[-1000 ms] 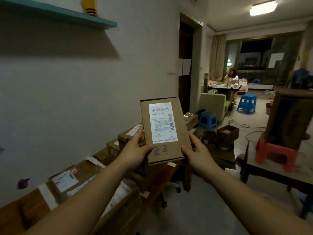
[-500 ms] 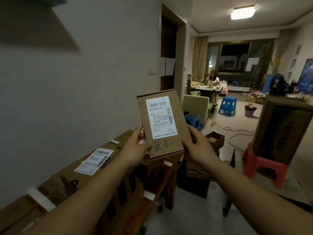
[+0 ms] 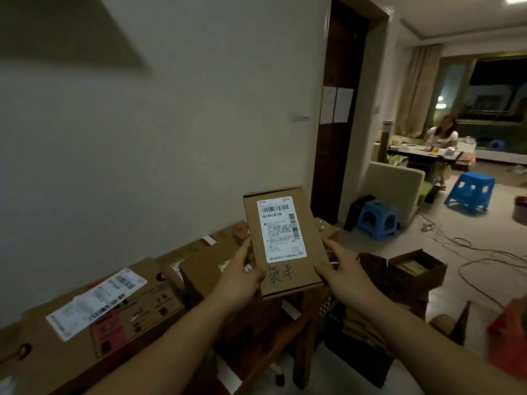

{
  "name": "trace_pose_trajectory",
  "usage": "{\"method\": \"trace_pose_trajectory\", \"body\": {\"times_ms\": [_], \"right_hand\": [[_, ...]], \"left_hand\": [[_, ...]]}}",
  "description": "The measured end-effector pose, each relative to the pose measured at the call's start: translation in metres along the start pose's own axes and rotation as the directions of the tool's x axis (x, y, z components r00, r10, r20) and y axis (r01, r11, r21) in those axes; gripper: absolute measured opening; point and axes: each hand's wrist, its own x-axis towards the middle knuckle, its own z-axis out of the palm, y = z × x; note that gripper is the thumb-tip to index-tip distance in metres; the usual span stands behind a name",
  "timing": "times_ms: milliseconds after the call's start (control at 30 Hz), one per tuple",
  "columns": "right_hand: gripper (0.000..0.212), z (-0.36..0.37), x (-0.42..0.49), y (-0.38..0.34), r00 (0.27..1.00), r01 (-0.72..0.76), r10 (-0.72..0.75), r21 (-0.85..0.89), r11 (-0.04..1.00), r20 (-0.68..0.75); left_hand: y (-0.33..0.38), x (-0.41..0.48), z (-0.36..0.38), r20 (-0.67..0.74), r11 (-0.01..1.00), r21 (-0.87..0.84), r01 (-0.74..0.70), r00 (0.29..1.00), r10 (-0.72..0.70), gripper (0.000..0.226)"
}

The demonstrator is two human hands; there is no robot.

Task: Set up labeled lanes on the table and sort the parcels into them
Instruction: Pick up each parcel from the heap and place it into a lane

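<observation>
A flat brown cardboard parcel (image 3: 310,246) with a white shipping label and blue handwriting below it is held upright in front of me. My left hand (image 3: 239,276) grips its lower left edge, thumb on the front. My right hand (image 3: 340,269) grips its lower right edge. Below and to the left, several brown parcels lie on the wooden table (image 3: 302,312) along the wall; the nearest large parcel (image 3: 85,326) carries a white label and a red sticker.
An open cardboard box (image 3: 416,270) and a crate of flattened cardboard (image 3: 356,332) stand on the floor right of the table. Two blue stools (image 3: 377,219) and cables lie further back. A person sits at a far table (image 3: 427,152). A doorway opens behind the parcel.
The view has swung left and down along the wall, so the parcel sits lower in view. Both hands keep the same hold on it.
</observation>
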Motion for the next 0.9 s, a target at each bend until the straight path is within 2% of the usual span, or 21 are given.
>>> {"method": "trace_pose_trajectory", "body": {"times_ms": [200, 367, 400, 500, 633, 733, 900], "right_hand": [[0.057, -0.011, 0.064, 0.019, 0.986, 0.005, -0.009, 0.026, 1.0, 0.165], [0.04, 0.027, 0.106, 0.024, 0.952, 0.088, -0.077, -0.023, 0.996, 0.296], [0.042, 0.038, 0.113, 0.026, 0.942, 0.105, -0.087, -0.04, 0.994, 0.324], [0.061, 0.069, 0.131, 0.034, 0.904, 0.125, -0.096, -0.043, 0.991, 0.416], [0.051, 0.098, 0.14, 0.027, 0.861, 0.167, -0.099, -0.093, 0.982, 0.499], [0.055, 0.113, 0.151, 0.029, 0.831, 0.179, -0.093, -0.104, 0.978, 0.548], [0.049, 0.126, 0.169, 0.045, 0.76, 0.227, -0.101, -0.117, 0.967, 0.642]], "left_hand": [[-0.009, 0.037, 0.023, -0.134, 0.991, 0.024, 0.132, 0.983, -0.128, 0.069], [-0.027, 0.057, 0.007, -0.263, 0.976, 0.12, 0.182, 0.954, -0.145, 0.066], [-0.031, 0.059, 0.002, -0.282, 0.972, 0.153, 0.181, 0.95, -0.133, 0.064], [-0.044, 0.061, -0.015, -0.302, 0.958, 0.222, 0.183, 0.947, -0.111, 0.062], [-0.063, 0.062, -0.032, -0.319, 0.908, 0.324, 0.267, 0.934, -0.16, 0.061], [-0.073, 0.066, -0.036, -0.345, 0.875, 0.343, 0.341, 0.912, -0.22, 0.058], [-0.089, 0.077, -0.027, -0.38, 0.823, 0.364, 0.435, 0.877, -0.296, 0.057]]}}
